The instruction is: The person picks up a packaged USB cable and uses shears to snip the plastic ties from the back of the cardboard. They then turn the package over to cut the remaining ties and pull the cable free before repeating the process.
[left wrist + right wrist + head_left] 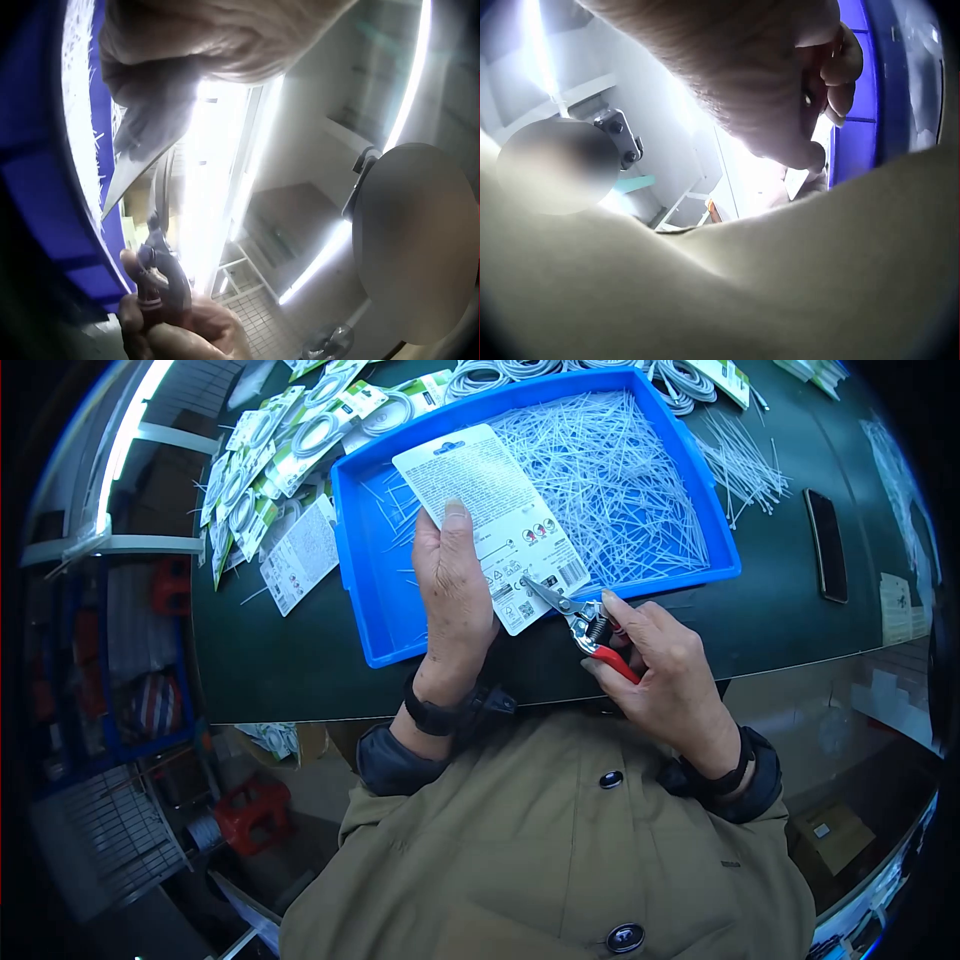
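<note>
The left hand [456,595] holds a white printed card [480,490] by its left edge, thumb on the printed face, above a blue tray [362,575]. In the right hand [672,670] are pliers-like cutters [585,622] with red handles, gripped with the metal tips over the card's lower part. Whether the tips touch the card cannot be told. From the left wrist view, the card [142,154] is edge-on under the left hand [217,34], with the cutters [159,247] close by. In the right wrist view the right hand [757,82] wraps round the red handle.
Thin clear strips [620,490] lie heaped in the tray. Packaged coiled cables [315,435] are piled at the back left, beside another printed card [300,560]. White cable ties [745,470] and a phone [826,547] lie to the right on the dark green table [290,680].
</note>
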### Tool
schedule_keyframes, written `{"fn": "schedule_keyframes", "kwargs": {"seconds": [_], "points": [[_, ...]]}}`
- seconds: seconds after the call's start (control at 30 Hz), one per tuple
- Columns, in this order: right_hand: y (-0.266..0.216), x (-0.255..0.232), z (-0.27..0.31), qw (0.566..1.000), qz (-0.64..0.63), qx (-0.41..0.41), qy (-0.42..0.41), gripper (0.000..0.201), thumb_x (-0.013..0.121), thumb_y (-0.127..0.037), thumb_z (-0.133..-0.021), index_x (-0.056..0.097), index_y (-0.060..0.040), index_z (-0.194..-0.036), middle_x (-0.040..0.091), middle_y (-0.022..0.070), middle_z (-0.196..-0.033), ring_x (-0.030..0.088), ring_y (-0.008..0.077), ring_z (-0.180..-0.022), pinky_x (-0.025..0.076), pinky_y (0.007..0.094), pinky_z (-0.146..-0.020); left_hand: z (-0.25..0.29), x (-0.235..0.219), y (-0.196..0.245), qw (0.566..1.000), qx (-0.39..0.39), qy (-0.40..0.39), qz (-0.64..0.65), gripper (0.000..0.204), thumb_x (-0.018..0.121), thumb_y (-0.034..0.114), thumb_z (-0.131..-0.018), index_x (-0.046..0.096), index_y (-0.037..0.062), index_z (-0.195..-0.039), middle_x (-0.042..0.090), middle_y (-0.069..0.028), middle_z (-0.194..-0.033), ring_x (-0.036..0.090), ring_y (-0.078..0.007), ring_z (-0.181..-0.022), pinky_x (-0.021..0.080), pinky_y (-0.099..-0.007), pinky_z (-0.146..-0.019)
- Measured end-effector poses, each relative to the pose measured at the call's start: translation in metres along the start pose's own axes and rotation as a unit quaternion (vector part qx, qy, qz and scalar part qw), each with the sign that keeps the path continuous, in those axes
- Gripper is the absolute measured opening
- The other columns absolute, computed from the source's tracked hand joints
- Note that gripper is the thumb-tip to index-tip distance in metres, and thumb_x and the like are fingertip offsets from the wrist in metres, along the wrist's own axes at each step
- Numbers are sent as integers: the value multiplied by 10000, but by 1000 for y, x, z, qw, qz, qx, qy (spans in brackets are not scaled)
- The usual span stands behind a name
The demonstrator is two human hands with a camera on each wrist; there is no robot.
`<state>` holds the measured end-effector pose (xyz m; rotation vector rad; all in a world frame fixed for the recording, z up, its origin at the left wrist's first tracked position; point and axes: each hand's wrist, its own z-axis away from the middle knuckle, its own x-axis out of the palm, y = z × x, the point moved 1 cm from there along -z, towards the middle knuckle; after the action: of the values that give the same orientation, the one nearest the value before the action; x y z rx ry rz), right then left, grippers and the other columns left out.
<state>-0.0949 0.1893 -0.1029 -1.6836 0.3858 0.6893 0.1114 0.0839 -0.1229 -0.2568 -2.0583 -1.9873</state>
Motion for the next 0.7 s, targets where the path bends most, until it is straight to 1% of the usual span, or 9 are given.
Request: {"fn": "schedule_keyframes", "kwargs": {"seconds": [0.1, 0.3, 0.4, 0.43, 0.47, 0.53, 0.57, 0.67, 0.7], "points": [[-4, -10, -3, 999, -41, 23, -22, 677, 876, -105, -814, 591, 23, -1415, 657, 163, -955, 679, 278, -762, 571, 378, -682, -2, -8, 17, 999, -11, -27, -19, 361, 527, 239, -1126, 517, -20, -1378, 700, -147, -1219, 724, -175, -1022, 603, -320, -889], [-3, -35, -18, 995, -87, -44, 27, 648, 837, -36, -812, 610, 28, -1415, 644, 134, -960, 639, 199, -757, 547, 317, -702, -15, -42, 63, 996, 32, -85, -12, 329, 605, 198, -1099, 581, -19, -1346, 725, -125, -1253, 691, -165, -1117, 537, -342, -1022], [-13, -41, -28, 993, -90, -71, 39, 661, 834, -48, -795, 613, 26, -1414, 640, 125, -958, 621, 190, -752, 530, 306, -696, -18, -51, 76, 999, 2, -12, 50, 334, 566, 235, -1118, 604, -19, -1332, 726, -115, -1272, 673, -185, -1186, 529, -371, -1023], [-18, -41, -30, 992, -90, -77, 35, 666, 838, -61, -792, 614, 25, -1413, 641, 125, -959, 618, 189, -750, 528, 304, -694, -18, -36, 80, 992, 15, 79, 94, 344, 491, 321, -1145, 642, 25, -1232, 735, -69, -1100, 658, -190, -1063, 529, -397, -945], [-21, -41, -32, 992, -90, -82, 29, 670, 842, -74, -789, 615, 24, -1412, 643, 124, -961, 616, 187, -748, 527, 302, -691, -29, -53, 69, 978, 22, -83, 188, 350, 469, 344, -1149, 641, 42, -1186, 704, -53, -1029, 629, -186, -1000, 524, -398, -916], [-30, -36, -35, 991, -84, -105, 6, 688, 849, -99, -776, 615, 9, -1414, 647, 129, -960, 624, 210, -764, 529, 326, -701, -49, -101, 32, 849, 28, -394, 351, 386, 425, 391, -1158, 640, 76, -1092, 640, -21, -887, 571, -176, -875, 512, -398, -857], [-35, -34, -37, 990, -73, -120, -9, 692, 851, -99, -773, 614, 6, -1414, 646, 131, -957, 629, 218, -771, 531, 336, -704, -41, -97, 33, 869, 6, -353, 347, 467, 356, 455, -1164, 599, 119, -948, 495, 6, -743, 459, -161, -743, 479, -371, -785], [-50, -29, -39, 987, -42, -140, -66, 725, 880, -107, -743, 610, -24, -1411, 647, 154, -968, 649, 292, -813, 536, 394, -718, -35, -85, 39, 848, -37, -374, 374, 564, 280, 497, -1167, 583, 126, -870, 493, 13, -710, 473, -165, -729, 474, -371, -775], [-52, -26, -40, 985, -30, -152, -78, 734, 888, -110, -737, 609, -30, -1412, 647, 158, -974, 649, 305, -817, 535, 402, -718, -28, -79, 45, 865, -51, -337, 369, 628, 215, 526, -1166, 562, 140, -813, 479, 16, -682, 459, -168, -704, 462, -365, -761]]}}
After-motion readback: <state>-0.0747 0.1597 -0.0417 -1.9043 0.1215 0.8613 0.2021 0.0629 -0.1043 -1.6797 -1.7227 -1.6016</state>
